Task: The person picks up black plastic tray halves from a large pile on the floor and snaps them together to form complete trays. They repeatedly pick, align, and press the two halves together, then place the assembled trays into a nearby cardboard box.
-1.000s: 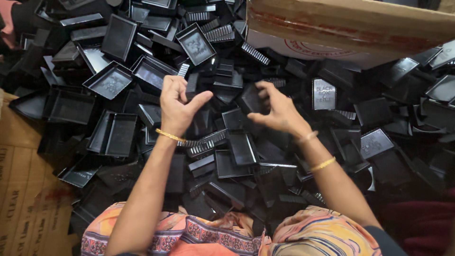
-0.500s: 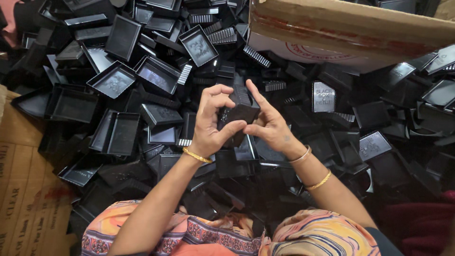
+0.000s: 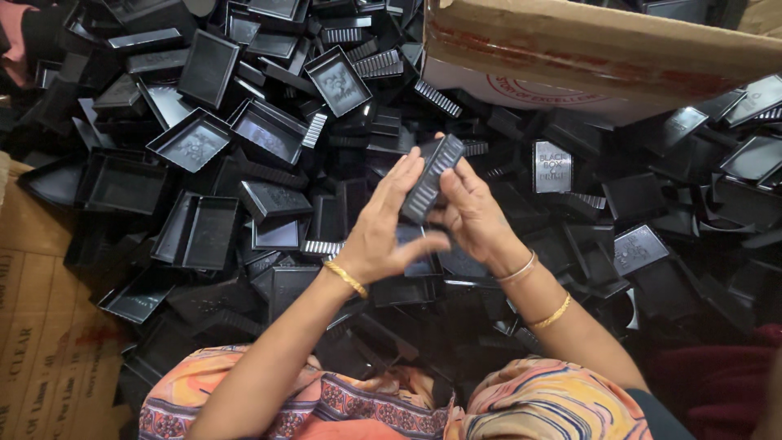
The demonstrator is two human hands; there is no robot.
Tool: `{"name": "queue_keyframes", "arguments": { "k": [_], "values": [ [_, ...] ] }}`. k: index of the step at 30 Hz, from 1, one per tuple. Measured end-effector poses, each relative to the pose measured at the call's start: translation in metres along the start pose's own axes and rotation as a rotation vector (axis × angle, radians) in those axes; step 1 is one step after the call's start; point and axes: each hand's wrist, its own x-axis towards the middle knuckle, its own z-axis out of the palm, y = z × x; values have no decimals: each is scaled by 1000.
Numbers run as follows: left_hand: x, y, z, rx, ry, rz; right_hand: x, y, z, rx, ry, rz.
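A small black plastic box (image 3: 432,178) with a ribbed edge is held between both my hands, tilted upright above the pile. My left hand (image 3: 383,228) presses its left side, fingers stretched along it. My right hand (image 3: 472,213) grips it from the right and behind. Gold bangles sit on both wrists. Beneath the hands lies a large heap of black plastic box halves and lids (image 3: 269,138), some open side up, some face down.
A brown cardboard box (image 3: 586,57) stands at the top right edge of the heap. Flattened cardboard (image 3: 41,326) lies at the lower left. My patterned orange clothing (image 3: 391,407) fills the bottom of the view.
My hands were apart over the pile, then came together around a black piece. Now they hold it higher, turned upright with the ribbed edge showing.
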Motion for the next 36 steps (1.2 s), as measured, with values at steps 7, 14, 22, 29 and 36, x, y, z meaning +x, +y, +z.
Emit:
{"name": "queue_keyframes", "arguments": {
  "k": [7, 14, 22, 29, 36],
  "values": [
    [3, -14, -19, -262, -138, -279, -3, -20, -25, -694, -108, -375],
    [13, -64, -49, 69, 170, -268, 18, -141, -58, -1180, 394, -1038],
    [-6, -141, 31, 682, -306, -224, 45, 19, -63, -2011, 96, 294],
    [-3, -163, 44, 954, -457, -118, 47, 63, -79, -1793, 118, 91],
    [-3, -148, 16, 918, -530, -69, 11, 13, -80, -1520, 152, -191]
  ]
}}
